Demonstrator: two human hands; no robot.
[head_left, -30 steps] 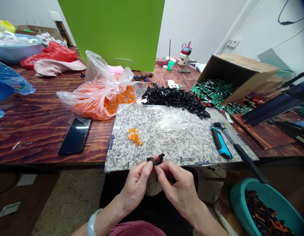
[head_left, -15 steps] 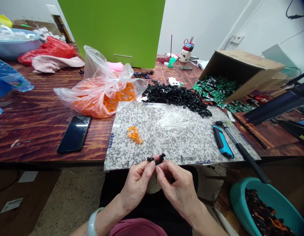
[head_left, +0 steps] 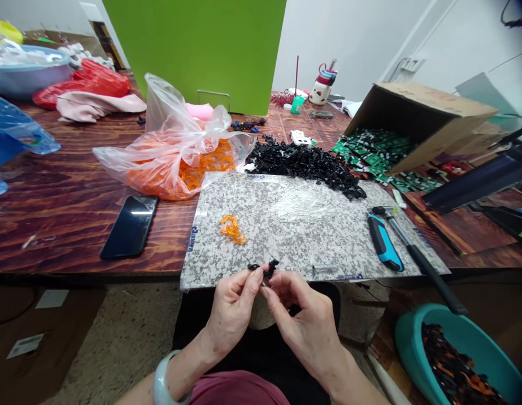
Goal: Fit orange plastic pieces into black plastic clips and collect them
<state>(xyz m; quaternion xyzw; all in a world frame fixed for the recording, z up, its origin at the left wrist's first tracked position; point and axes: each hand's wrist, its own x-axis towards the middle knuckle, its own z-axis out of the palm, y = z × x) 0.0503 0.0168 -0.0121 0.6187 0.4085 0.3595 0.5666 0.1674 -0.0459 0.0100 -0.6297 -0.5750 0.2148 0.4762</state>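
At the near edge of the speckled board (head_left: 282, 247), my left hand (head_left: 233, 301) pinches a small black plastic part (head_left: 272, 266) between thumb and fingers. My right hand (head_left: 305, 312) is closed at the part's other side, thumb and fingertips meeting around it; the fingers cover much of it. Beyond my hands on the board lie a few orange plastic pieces (head_left: 233, 229), a spread of thin clear or silvery pins (head_left: 301, 203) and a short metal rod (head_left: 324, 268). A heap of black plastic parts (head_left: 303, 166) covers the board's far edge.
Left of the board are a clear bag of orange pieces (head_left: 160, 169) and a phone (head_left: 129, 227). To the right lie a blue-black utility knife (head_left: 384, 242) and a hammer (head_left: 430, 270). A box (head_left: 433, 112) spills green pieces. Below stands a teal basin (head_left: 406, 332).
Both hands have shifted slightly left and the black part has turned a little between the fingers. The whole view has moved slightly. Nothing was put down.
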